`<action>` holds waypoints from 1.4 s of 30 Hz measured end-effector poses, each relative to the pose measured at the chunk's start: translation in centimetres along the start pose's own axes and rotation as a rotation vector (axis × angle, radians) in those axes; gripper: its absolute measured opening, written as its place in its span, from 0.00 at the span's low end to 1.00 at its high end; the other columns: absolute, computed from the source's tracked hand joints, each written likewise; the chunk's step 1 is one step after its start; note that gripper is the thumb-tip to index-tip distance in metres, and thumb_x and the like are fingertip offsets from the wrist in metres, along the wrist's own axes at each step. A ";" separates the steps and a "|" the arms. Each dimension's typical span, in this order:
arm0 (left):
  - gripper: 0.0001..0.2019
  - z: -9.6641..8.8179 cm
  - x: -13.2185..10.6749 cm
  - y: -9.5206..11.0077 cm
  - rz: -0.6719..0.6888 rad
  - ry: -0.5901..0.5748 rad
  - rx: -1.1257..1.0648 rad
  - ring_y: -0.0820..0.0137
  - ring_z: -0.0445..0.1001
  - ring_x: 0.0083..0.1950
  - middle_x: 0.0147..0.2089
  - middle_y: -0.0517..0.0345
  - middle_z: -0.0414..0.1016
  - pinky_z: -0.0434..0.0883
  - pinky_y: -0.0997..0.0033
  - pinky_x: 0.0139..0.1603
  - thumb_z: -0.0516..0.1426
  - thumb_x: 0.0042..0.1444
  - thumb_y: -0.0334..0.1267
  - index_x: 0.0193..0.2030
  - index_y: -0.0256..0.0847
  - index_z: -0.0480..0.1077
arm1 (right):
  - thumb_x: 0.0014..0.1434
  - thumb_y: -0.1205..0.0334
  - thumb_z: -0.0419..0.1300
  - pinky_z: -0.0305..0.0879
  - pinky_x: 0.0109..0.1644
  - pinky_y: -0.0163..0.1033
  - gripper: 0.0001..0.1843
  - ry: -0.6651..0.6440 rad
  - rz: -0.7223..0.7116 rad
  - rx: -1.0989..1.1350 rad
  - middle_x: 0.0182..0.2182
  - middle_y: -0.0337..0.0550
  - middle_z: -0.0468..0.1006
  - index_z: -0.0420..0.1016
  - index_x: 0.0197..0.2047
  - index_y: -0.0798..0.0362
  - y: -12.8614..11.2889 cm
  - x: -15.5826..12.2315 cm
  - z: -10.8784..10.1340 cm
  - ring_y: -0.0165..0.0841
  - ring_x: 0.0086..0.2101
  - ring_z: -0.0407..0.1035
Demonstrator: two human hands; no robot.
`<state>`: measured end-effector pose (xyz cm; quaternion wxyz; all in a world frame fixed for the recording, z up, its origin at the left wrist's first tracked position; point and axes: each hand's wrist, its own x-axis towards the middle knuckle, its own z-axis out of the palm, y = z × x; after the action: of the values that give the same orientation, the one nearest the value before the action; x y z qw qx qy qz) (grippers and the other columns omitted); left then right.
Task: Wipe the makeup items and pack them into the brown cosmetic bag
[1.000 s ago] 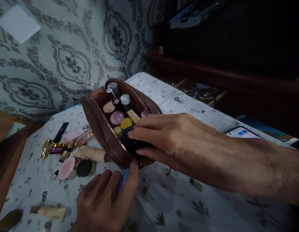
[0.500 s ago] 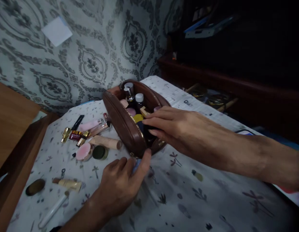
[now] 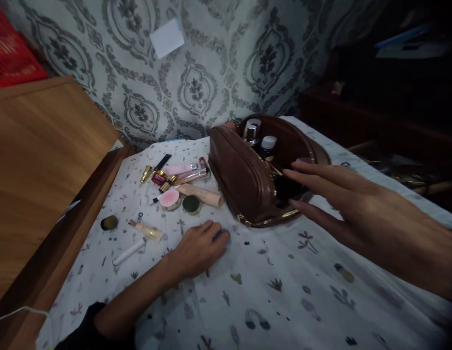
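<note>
A brown leather cosmetic bag (image 3: 244,180) with a gold zip stands unzipped on the table. Inside it are a silver-capped bottle (image 3: 251,133), a white-capped bottle (image 3: 268,144) and dark items in shadow. My right hand (image 3: 335,199) is at the bag's mouth, fingers stretched and apart, with nothing visible in its grasp. In front of the bag, my left hand (image 3: 200,248) rests low over the tablecloth, its fingers curled round a small blue object (image 3: 223,237). Most of that object is hidden, so its kind is unclear.
Left of the bag lie a pink compact (image 3: 169,199), a dark green-lidded jar (image 3: 191,204), a beige tube (image 3: 202,194) and several slim cosmetics. Nearer me are a white pen-like stick (image 3: 129,251) and a brown oval item (image 3: 109,223). A wooden panel (image 3: 54,160) borders the left side.
My right hand has drawn back from inside the bag and its fingers have spread. My left hand has come away from the bag's zip edge, still with the blue object. The view has shifted left.
</note>
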<state>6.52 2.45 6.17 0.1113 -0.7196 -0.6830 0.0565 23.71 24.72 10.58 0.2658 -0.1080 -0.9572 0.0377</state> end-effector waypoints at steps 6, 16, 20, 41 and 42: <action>0.09 1.2 -1.4 -2.2 -0.230 0.046 0.010 0.65 0.76 0.43 0.40 0.55 0.74 0.74 0.70 0.35 0.49 0.65 0.32 0.41 0.39 0.71 | 0.69 0.57 0.54 0.74 0.54 0.57 0.19 0.218 -0.002 0.049 0.60 0.60 0.71 0.71 0.60 0.52 -1.4 -1.1 0.2 0.50 0.57 0.69; 0.18 4.4 -2.1 -11.2 -0.782 0.288 -0.132 0.51 0.68 0.58 0.56 0.39 0.72 0.69 0.48 0.58 0.47 0.68 0.41 0.56 0.36 0.70 | 0.67 0.67 0.56 0.75 0.47 0.41 0.12 0.080 -0.190 0.560 0.44 0.49 0.80 0.72 0.53 0.54 -7.3 -1.1 5.5 0.36 0.43 0.75; 0.21 6.0 -2.1 -12.2 -0.768 0.191 -0.300 0.53 0.69 0.60 0.59 0.39 0.71 0.68 0.50 0.59 0.45 0.68 0.44 0.60 0.34 0.66 | 0.66 0.63 0.57 0.73 0.49 0.45 0.13 -0.111 -0.108 0.649 0.43 0.51 0.80 0.75 0.52 0.57 -9.5 -0.4 9.3 0.39 0.44 0.74; 0.15 3.2 -3.5 -7.5 -0.567 0.514 -0.204 0.60 0.73 0.44 0.40 0.53 0.75 0.71 0.60 0.48 0.51 0.66 0.51 0.41 0.43 0.71 | 0.59 0.63 0.62 0.70 0.51 0.44 0.26 -0.229 0.192 1.008 0.46 0.52 0.77 0.70 0.60 0.58 -11.1 -1.0 13.0 0.35 0.38 0.75; 0.14 3.1 -3.3 -6.9 -0.529 0.527 -0.205 0.61 0.73 0.43 0.39 0.53 0.75 0.71 0.61 0.48 0.51 0.66 0.51 0.41 0.43 0.71 | 0.58 0.63 0.63 0.71 0.50 0.44 0.28 -0.241 0.190 1.021 0.48 0.53 0.76 0.68 0.62 0.59 -11.1 -0.9 12.9 0.35 0.38 0.74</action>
<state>-1.05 -0.32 4.60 0.2215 -0.5157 -0.7952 -0.2296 15.72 13.49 0.47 0.1681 -0.0461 -0.8268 0.5347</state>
